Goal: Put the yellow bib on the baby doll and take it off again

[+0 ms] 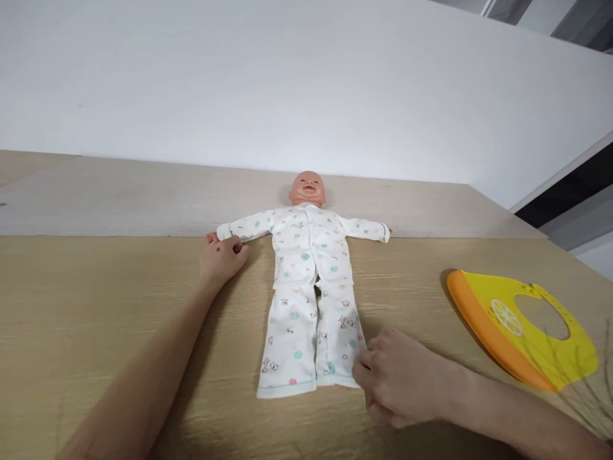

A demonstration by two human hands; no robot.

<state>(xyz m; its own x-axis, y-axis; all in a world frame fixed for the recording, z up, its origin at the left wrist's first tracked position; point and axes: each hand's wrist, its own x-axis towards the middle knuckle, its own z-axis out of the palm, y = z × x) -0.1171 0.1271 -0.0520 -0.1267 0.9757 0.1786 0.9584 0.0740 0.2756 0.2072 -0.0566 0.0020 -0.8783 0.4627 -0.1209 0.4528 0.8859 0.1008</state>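
A baby doll lies on its back on the table, arms spread and head away from me. It wears a white long-sleeved top and white trousers, both printed with small animals and dots. At the cuff of the sleeve on the left, my left hand has its fingers curled against the cloth; the fingertips are partly hidden. My right hand is closed at the lower outer edge of the trouser leg on the right, pinching the fabric near the hem. No doll feet show below the hems.
To the right lies a yellow bib with an orange pocket edge and a lemon-slice print. Thin dark twigs show at the lower right. The wooden table meets a paler board before a white wall.
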